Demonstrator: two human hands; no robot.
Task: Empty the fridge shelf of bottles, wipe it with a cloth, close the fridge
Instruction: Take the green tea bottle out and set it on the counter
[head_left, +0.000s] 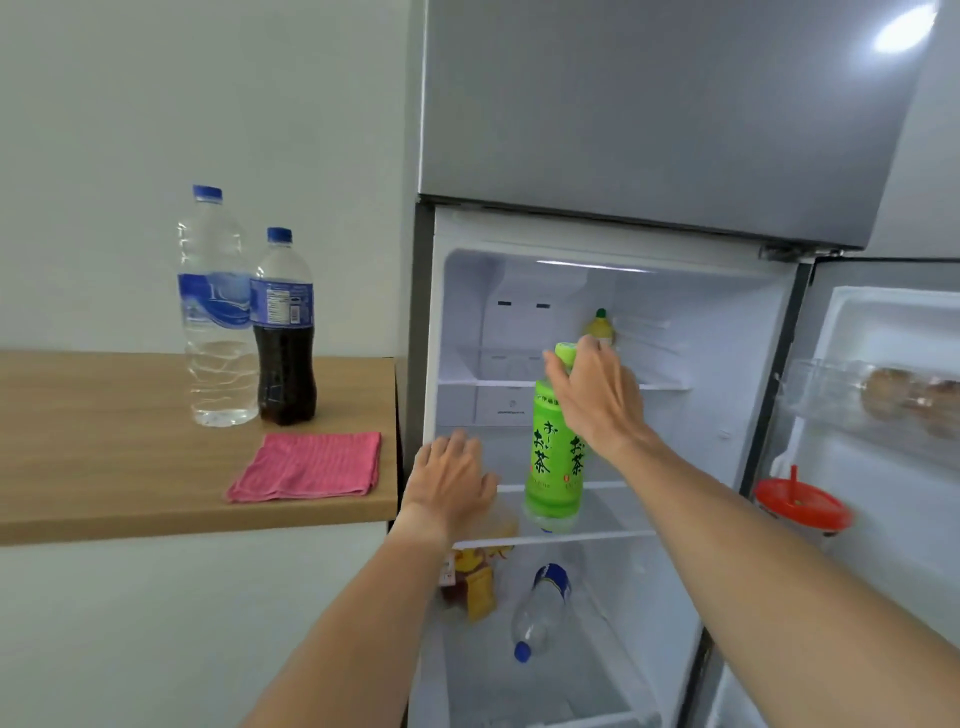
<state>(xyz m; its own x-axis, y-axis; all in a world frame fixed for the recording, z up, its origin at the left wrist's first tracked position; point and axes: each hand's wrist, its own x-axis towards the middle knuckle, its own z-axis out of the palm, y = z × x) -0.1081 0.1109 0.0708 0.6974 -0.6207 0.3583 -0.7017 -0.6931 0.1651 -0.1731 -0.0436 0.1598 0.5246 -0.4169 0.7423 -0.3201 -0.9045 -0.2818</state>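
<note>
My right hand (597, 400): fingers closed around the neck of the green tea bottle (553, 457), just under its green cap, holding it upright in front of the fridge shelf (597, 488). Bottle: clear plastic, bright green label with dark Japanese characters, its base level with the shelf's front edge; I cannot tell whether it touches.

My left hand (452, 478): open, fingers spread, palm down at the left front of the same shelf, gripping nothing.

Fridge (649, 104): grey metal front, white smooth plastic interior, lower door (883, 415) swung open to my right. Upper glass shelf holds one small yellow bottle (600, 330) with a green cap, at the back. Bottom compartment holds a clear plastic bottle (540, 608) lying on its side, blue cap toward me, and yellow packets (475, 587) to its left.

Door rack: a clear tray of brown eggs (909, 400); below it, a cup with a red lid (800, 504).

Wooden counter (104, 467), left of the fridge: a tall clear water bottle (215, 312) and a dark cola bottle (283, 332), both blue-capped, upright, touching. Just in front, a folded pink ribbed cloth (306, 467), lying flat.
</note>
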